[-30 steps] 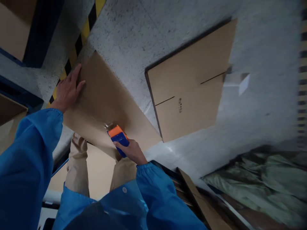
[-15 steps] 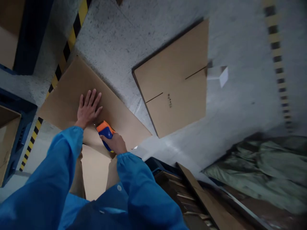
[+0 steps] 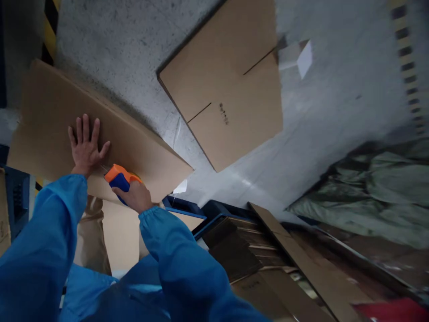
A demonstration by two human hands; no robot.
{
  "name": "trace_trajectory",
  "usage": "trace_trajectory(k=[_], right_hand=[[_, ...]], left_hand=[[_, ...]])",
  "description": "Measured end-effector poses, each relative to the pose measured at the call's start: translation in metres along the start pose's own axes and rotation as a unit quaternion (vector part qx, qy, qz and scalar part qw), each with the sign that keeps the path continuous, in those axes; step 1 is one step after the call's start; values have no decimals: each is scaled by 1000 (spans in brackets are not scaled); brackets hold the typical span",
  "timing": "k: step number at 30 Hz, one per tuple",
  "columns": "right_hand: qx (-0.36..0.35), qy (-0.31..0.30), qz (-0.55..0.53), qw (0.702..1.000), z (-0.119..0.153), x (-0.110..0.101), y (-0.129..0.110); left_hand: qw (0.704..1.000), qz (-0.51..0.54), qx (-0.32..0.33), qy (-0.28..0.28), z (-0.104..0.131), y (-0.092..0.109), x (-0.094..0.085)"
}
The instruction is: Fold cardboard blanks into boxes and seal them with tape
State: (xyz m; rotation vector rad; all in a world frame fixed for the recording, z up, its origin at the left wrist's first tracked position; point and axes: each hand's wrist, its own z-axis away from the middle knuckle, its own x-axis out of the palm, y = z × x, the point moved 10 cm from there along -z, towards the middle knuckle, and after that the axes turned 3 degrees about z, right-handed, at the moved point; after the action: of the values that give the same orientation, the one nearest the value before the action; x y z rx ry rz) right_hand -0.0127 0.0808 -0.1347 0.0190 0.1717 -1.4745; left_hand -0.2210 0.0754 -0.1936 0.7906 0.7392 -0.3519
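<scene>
My left hand (image 3: 86, 145) lies flat with fingers spread on a large brown cardboard panel (image 3: 137, 152). Just right of it, my right hand (image 3: 136, 196) is wrapped round an orange and blue tape dispenser (image 3: 119, 179), whose front end points toward my left hand, close to the cardboard. Part of the dispenser's handle is hidden by my fingers. Beyond the panel, a flat carton (image 3: 228, 85) with two slits and small printed marks lies on the floor.
Stacked cardboard (image 3: 254, 250) stands at the lower right beside blue pallets (image 3: 214, 210). A green-grey cover (image 3: 378, 192) lies at the right. A small white piece (image 3: 304, 59) touches the carton's right side. Striped floor tape (image 3: 408, 67) runs along the far right.
The view has shifted, so the panel and both hands appear further left and the flat carton higher. My left hand remains spread on the panel, and my right hand still holds the dispenser.
</scene>
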Motion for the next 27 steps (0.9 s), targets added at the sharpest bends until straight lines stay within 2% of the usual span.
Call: trace_trajectory(k=[2,4,10,13,16,22,24,27], right_hand=[[-4,-7,-1,1000,4,-2,23],[5,-20,-2,1000,10,-4,58],[72,-30,15,997,36,-12,193],[100,-29,21,994,48,-12,246],[95,-18,25,995,57,-12,283],[137,-53,73,986,68,-16,361],[149,-50,86,984,62,-21,376],[140,-32,84,986,41,-27,379]], left_hand=[[1000,-16,-4,-6,-3,4,-2],[999,-47,5,-2,-5,10,-3],[992,-121,41,23,-9,23,0],[992,-117,36,29,-11,26,0],[992,-116,32,35,-14,30,-2],[985,-156,34,57,-17,36,-4],[983,-169,39,60,-18,35,-3],[979,-184,55,74,-20,39,-4]])
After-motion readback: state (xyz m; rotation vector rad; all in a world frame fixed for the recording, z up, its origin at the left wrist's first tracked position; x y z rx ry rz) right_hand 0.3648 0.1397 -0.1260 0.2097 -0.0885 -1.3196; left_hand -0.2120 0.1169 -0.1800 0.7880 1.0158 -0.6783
